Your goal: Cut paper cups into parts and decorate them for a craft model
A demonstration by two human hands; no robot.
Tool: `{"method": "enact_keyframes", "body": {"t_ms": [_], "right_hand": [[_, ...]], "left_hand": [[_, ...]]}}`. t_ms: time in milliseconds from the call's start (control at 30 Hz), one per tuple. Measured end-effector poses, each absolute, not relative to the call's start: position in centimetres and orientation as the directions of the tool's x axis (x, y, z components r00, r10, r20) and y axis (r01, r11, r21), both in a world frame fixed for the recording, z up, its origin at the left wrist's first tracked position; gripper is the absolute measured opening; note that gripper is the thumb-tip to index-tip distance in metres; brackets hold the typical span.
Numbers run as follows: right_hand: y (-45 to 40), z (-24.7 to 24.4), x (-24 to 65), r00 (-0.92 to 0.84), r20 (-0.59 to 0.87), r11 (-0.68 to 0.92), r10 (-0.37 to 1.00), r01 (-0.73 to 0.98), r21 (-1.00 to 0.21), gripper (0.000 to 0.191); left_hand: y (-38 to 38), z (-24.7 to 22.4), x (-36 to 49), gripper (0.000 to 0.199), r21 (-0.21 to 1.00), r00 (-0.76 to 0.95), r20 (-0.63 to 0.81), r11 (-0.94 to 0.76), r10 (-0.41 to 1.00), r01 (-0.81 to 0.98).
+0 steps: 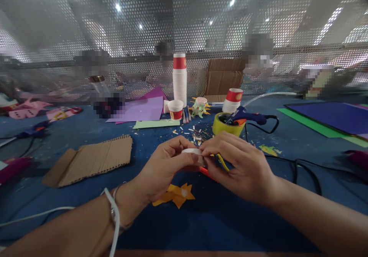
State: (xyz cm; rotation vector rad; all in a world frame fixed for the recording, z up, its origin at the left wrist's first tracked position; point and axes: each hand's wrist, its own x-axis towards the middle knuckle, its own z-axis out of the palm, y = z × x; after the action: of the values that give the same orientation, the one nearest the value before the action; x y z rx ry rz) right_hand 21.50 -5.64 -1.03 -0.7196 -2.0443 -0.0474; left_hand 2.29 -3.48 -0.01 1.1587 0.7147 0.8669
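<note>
Both hands pinch a small white rounded paper piece (193,150), perhaps part of a paper cup, above the middle of the table. My left hand (161,165) grips its left side between thumb and fingers. The fingertips of my right hand (238,165) close on its right side. Beneath the right hand show a red-orange strip (208,173) and a yellow strip (222,162), mostly hidden. An orange paper cutout (179,195) with pointed petals lies below the hands, a whitish spot at its centre.
Behind the hands stand a tall cup stack (179,84), a single paper cup (175,110) and a yellow tape roll (220,124) with a blue glue gun (247,116) on it. Cardboard (100,159) lies left, coloured sheets (330,117) right. Black cables (301,163) cross the right side.
</note>
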Motion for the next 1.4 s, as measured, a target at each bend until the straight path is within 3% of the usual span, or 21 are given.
{"method": "enact_keyframes", "body": {"t_ms": [367,633,867,1167,1400], "right_hand": [[-5.7,-0.9,21.7,-0.384,0.762,0.802,0.521,0.526,-0.283,0.017],[-5.5,-0.8,21.6,-0.317,0.709,0.744,0.63,0.509,-0.433,0.008],[-5.7,-0.5,21.7,-0.263,0.677,0.701,0.688,0.485,-0.523,0.006],[-5.2,-0.3,22.0,-0.118,0.545,0.557,0.83,0.223,-0.8,0.012],[-4.8,0.1,22.1,-0.14,0.421,0.428,0.896,0.027,-0.903,0.023]], "left_hand": [[-2.9,-0.8,2.3,0.02,0.992,0.484,0.077,-0.019,0.872,-0.124],[-3.0,-0.6,2.5,0.028,0.983,0.421,0.025,0.055,0.907,-0.177],[-3.1,0.0,2.1,0.029,0.965,0.48,-0.034,0.154,0.877,-0.212],[-3.1,0.2,1.7,0.059,0.964,0.458,0.029,0.097,0.888,-0.248],[-3.0,0.4,1.2,0.066,0.98,0.556,0.128,-0.018,0.821,-0.199]]}}
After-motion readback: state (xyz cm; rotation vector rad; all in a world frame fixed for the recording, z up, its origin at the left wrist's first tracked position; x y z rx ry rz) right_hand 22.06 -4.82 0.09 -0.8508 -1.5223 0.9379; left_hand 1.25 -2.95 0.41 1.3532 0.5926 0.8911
